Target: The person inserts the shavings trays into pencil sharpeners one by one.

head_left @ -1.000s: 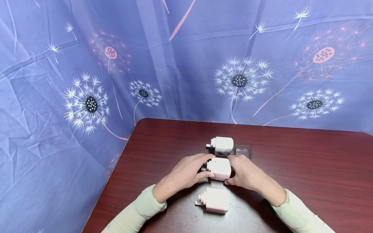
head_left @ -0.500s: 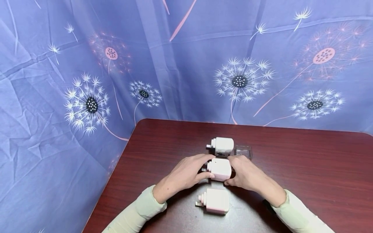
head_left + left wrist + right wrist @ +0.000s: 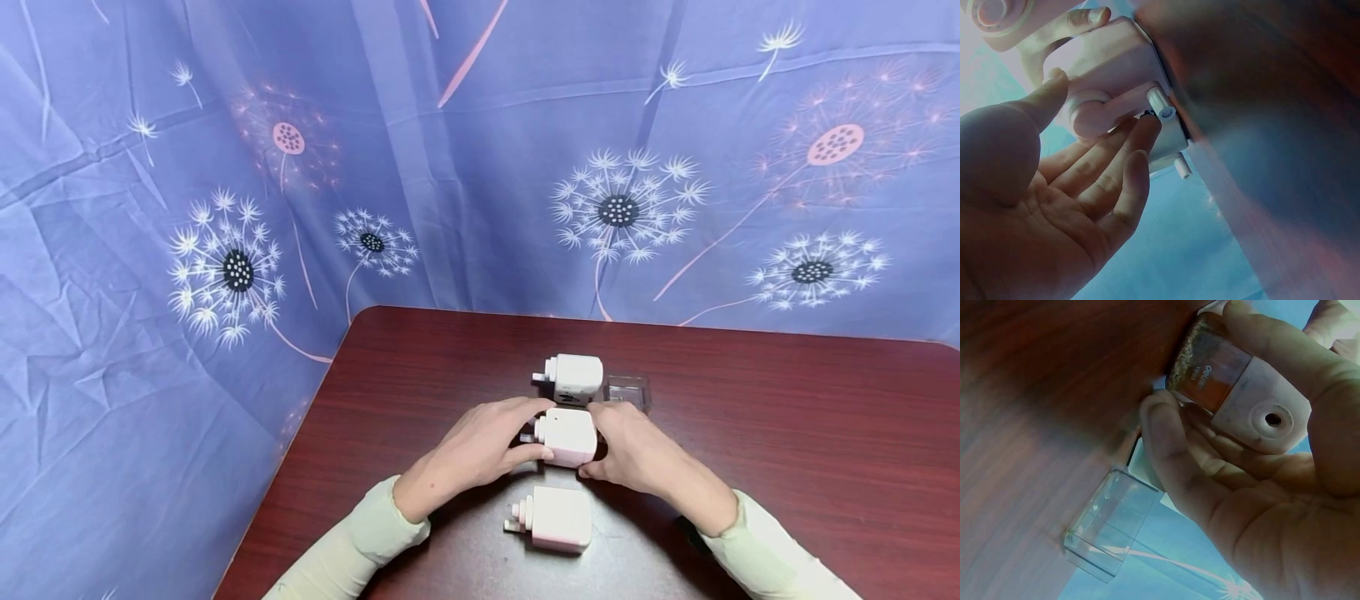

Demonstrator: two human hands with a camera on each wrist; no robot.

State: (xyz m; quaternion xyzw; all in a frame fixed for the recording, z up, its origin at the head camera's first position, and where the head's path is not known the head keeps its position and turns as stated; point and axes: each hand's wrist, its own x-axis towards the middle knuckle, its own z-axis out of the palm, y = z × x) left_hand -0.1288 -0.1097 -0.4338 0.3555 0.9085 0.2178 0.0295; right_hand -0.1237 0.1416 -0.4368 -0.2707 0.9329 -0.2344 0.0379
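Note:
A pink crank pencil sharpener (image 3: 570,437) stands mid-table between both hands, its crank to the left. My left hand (image 3: 480,442) holds it from the crank side, thumb (image 3: 1047,103) on the near face and fingers at the far side. From the opposite end my right hand (image 3: 633,442) grips the body with thumb and fingers. In the right wrist view, the sharpener's pencil hole (image 3: 1273,420) faces that palm. Its transparent shavings drawer (image 3: 1207,369) sits in the body and holds brownish shavings. The sharpener's underside is hidden.
A white crank sharpener (image 3: 577,377) stands just behind, and a pinkish one (image 3: 561,518) in front. A transparent drawer (image 3: 628,392) lies right of the white one. Something dark shows by the right sleeve (image 3: 765,542). Patterned blue cloth (image 3: 480,167) hangs behind the brown table (image 3: 787,417).

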